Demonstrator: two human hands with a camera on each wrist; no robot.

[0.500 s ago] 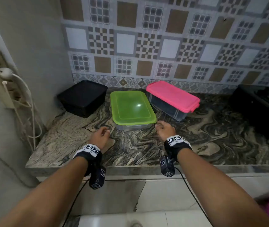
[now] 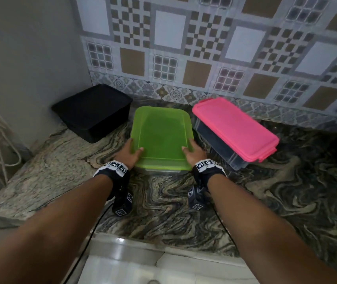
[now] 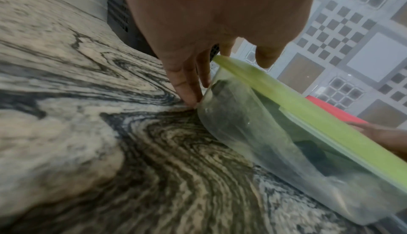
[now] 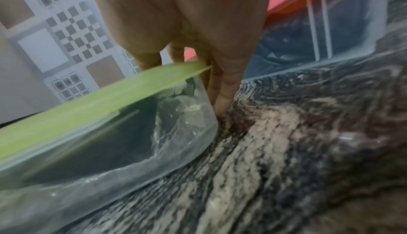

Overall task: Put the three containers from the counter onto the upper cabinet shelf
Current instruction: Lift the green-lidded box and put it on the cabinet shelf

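Close beside the green-lidded container (image 2: 160, 138), black box (image 2: 93, 111) left, pink-lidded container (image 2: 235, 132) right.

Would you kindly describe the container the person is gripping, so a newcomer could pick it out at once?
On the marbled counter below the patterned tile wall three containers stand in a row. The middle one is the green-lidded container, with the left hand and right hand on its near corners. Its neighbours are a black box and a pink-lidded container.

Both arms reach straight out, and the left hand (image 2: 129, 153) and right hand (image 2: 193, 153) hold the two sides of the green-lidded box (image 2: 160, 138), thumbs on top, fingers pointing down its sides.
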